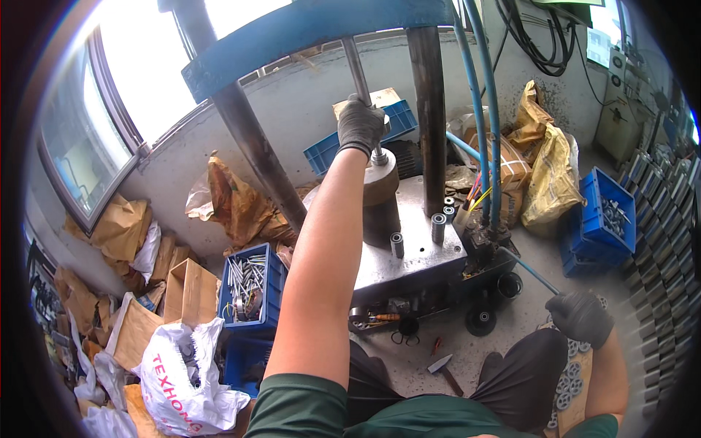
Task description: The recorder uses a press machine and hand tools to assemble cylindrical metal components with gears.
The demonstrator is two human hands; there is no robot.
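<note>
My left hand [360, 125], in a dark glove, is closed at the lower end of the press's steel ram [355, 69]. Its fingers hide most of what they hold; a bit of metal shows beside them. Directly below, a small metal fitting [379, 156] stands on top of a thick steel cylinder [381, 201]. That cylinder rests on the press's metal table [416, 252]. My gloved right hand [582, 319] is wrapped round the end of a long thin lever [533, 273], which runs to the pump block [483, 241]. Short metal sleeves [438, 228] stand upright on the table.
Dark press columns [428, 117] and blue hoses [495, 146] rise around the table. A hammer [444, 371] lies on the floor between my legs. Blue crates [252, 292] and a white sack [186, 387] are at left; more blue crates [602, 219] stand at right.
</note>
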